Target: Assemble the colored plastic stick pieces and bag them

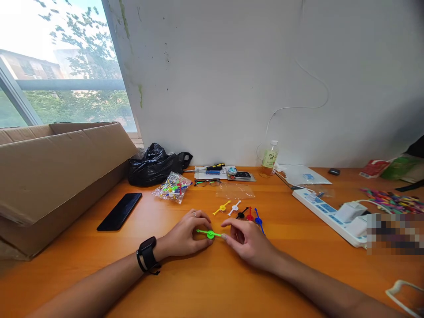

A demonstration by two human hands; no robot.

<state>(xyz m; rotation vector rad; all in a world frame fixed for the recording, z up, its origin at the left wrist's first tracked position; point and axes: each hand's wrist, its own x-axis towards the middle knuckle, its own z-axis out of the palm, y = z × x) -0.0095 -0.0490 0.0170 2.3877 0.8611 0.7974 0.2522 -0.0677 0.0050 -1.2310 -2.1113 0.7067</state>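
A green plastic spinner stick with a round disc in its middle lies between my two hands on the orange desk. My left hand, with a black watch on the wrist, curls its fingers round the stick's left end. My right hand pinches the stick's right tip. Just beyond lie a yellow stick, a white stick, a black stick, a red stick and a blue stick in a row.
A clear bag of coloured sticks and a black phone lie to the left, beside a big cardboard box and a black plastic bag. Glasses, a bottle and a power strip are further back and right.
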